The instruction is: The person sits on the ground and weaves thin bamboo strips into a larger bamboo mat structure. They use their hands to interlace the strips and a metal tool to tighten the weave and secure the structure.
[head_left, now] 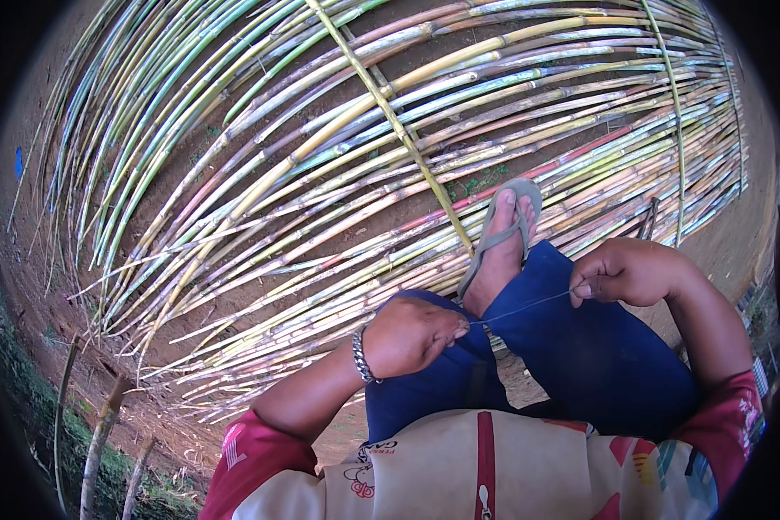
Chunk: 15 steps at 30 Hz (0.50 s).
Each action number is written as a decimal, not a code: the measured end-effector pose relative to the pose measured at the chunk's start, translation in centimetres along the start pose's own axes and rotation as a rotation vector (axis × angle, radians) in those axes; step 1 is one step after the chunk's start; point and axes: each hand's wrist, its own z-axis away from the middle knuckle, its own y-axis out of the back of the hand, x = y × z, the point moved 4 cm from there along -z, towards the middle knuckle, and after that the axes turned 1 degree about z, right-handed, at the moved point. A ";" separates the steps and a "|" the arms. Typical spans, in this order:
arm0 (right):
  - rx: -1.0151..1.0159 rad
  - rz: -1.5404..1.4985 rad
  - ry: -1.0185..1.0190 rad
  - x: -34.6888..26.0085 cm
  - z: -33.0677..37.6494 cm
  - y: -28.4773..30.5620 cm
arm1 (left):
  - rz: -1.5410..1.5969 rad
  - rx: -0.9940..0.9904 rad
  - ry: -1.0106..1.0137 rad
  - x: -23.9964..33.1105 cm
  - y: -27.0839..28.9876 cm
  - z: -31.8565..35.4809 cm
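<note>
A thin string (529, 307) runs between my two hands, above my knees in dark blue trousers. My left hand (412, 336), with a chain bracelet (362, 357) at the wrist, pinches one end between thumb and fingers. Around the other end the fingers of my right hand (620, 273) are curled. The string looks nearly straight and slopes up toward the right hand. Just beyond my hands lies a wide spread of long jointed canes (355, 221), green, yellow and reddish. My sandalled foot (499, 243) rests at the near edge of the canes.
A crosswise pole (399, 130) lies over the canes, and another pole (674, 113) crosses them at the right. Upright wooden stakes (102, 442) stand at the lower left beside green grass (26, 381). Brown soil (199, 321) shows between the canes.
</note>
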 end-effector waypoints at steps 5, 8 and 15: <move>0.181 0.393 0.101 0.1 -2.1 -2.6 | 0.213 -0.194 0.328 -1.6 -2.6 -2.0; 0.364 0.490 0.281 -1.1 -5.2 -5.3 | 0.605 -0.228 0.557 -3.2 -3.6 -3.6; 0.405 0.756 0.498 -1.7 -7.0 -5.1 | 1.000 -0.221 0.680 -7.0 -4.9 -2.6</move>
